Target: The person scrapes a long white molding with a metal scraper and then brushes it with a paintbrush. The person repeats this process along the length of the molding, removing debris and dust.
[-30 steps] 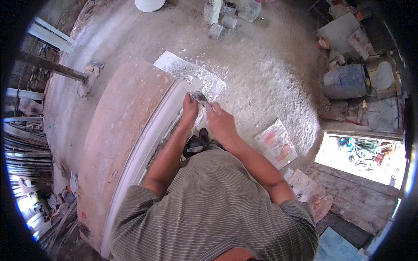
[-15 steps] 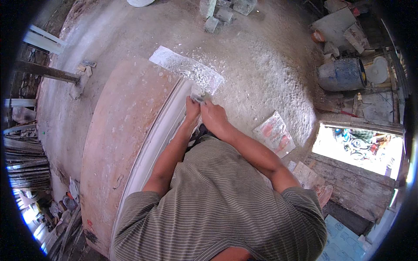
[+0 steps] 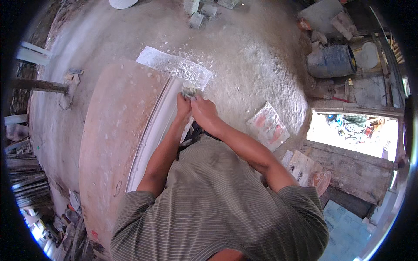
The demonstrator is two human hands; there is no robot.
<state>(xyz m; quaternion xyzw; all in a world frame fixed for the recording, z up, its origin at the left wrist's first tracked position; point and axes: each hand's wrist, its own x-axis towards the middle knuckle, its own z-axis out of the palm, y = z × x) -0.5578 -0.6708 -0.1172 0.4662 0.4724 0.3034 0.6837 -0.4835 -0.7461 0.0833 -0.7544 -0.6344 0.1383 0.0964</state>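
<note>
A small flat grey scraper-like piece (image 3: 190,92), smeared with white, is gripped by both hands at the far end of a long white plaster moulding (image 3: 162,111). My left hand (image 3: 183,104) is closed on its left side. My right hand (image 3: 203,108) closes on its right side, close against the left one. The fingers partly hide the piece, so its exact kind is unclear. The moulding runs along the right edge of a broad brownish board (image 3: 115,117). Just beyond the hands, a white sheet (image 3: 150,55) lies on the floor, covered with white crumbs and shavings.
A stained white sheet (image 3: 269,126) lies on the floor to the right. Grey blocks (image 3: 196,20) stand far ahead. A blue drum (image 3: 328,61) lies on its side at far right, above a bright opening (image 3: 352,130). A wooden post (image 3: 39,85) juts in from the left.
The whole view has shifted slightly, moving the scene left. Both hands stay together on the grey piece at the moulding's far end, and the piece's tilt looks different.
</note>
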